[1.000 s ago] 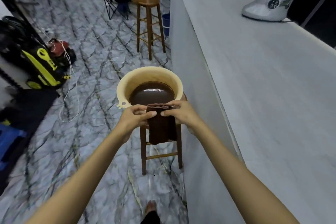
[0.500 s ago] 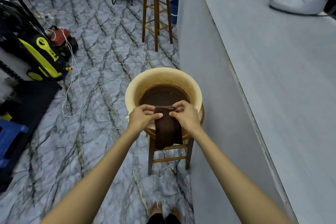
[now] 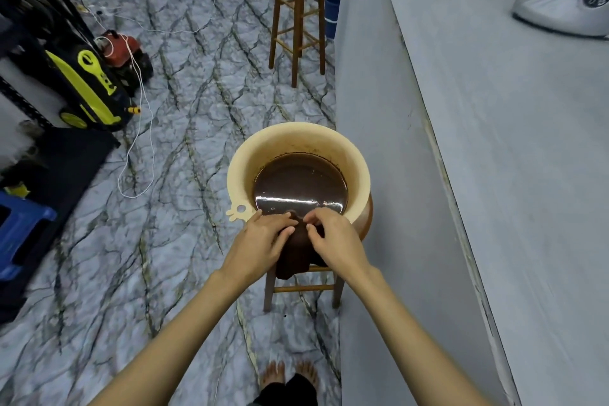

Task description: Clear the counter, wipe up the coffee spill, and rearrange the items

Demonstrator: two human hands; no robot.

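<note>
A cream plastic basin (image 3: 286, 142) holding dark brown liquid sits on a wooden stool (image 3: 336, 290) beside the grey counter (image 3: 494, 142). A dark brown cloth (image 3: 293, 257) hangs over the basin's near rim, drooping down the outside. My left hand (image 3: 260, 241) and my right hand (image 3: 336, 241) both pinch the cloth's top edge at the rim, fingers curled on it. Most of the cloth's upper part is hidden under my hands.
A silver coffee grinder base (image 3: 566, 3) stands on the counter at the far right. A second wooden stool (image 3: 300, 10) stands farther along the counter wall. A yellow-and-black pressure washer (image 3: 85, 89), white cables and a blue crate (image 3: 19, 234) lie on the marble floor to the left.
My view has tilted down and closer to the basin. Both hands have lowered the cloth's top edge onto the basin's near rim, and less of the cloth shows below them.
</note>
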